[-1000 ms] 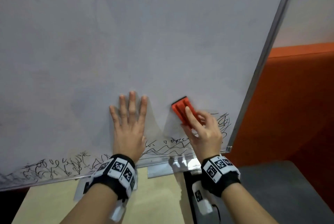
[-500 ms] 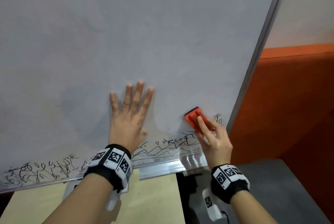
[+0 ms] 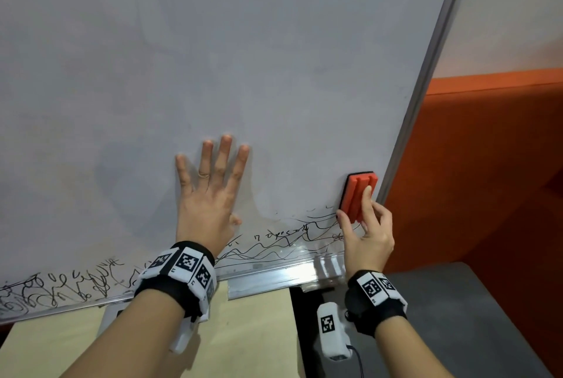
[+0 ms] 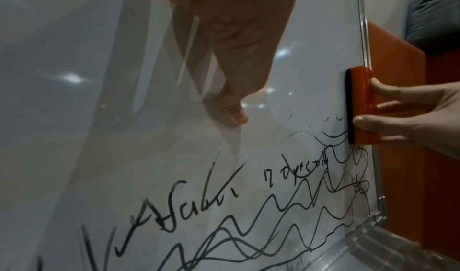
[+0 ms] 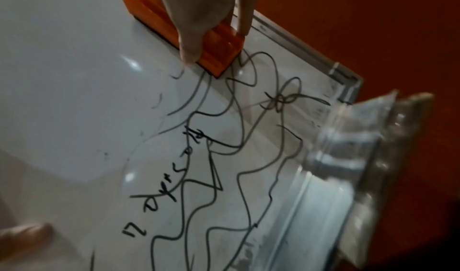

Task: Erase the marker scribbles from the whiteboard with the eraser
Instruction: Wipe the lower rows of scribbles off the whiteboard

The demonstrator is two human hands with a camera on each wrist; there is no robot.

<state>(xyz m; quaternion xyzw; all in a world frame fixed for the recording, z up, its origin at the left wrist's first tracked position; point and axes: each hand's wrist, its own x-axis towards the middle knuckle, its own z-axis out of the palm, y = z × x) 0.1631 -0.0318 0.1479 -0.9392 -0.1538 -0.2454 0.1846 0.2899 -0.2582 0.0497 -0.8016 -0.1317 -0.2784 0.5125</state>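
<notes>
Whiteboard (image 3: 213, 57) mostly clean; scribbles (image 3: 274, 243) remain below both hands. Left hand (image 3: 210, 194) flat on the board, fingers spread and straight, holding nothing. Right hand (image 3: 367, 231) grips the eraser (image 3: 358, 196) by thumb and fingers, pad on the board beside its right frame. Since 0.5 s ago the eraser has shifted right, up against that edge.

The right hand (image 5: 199, 13) gripped an orange eraser (image 5: 211, 47) with thumb and fingers, its dark underside flat against the whiteboard (image 5: 62, 78) close to the metal frame (image 5: 298, 45). Just below it, black marker scribbles (image 5: 236, 137) looped and waved across the board toward the shiny tray (image 5: 348, 167) at the edge. A blurred fingertip (image 5: 25, 236) touched the board at the lower left corner.
</notes>
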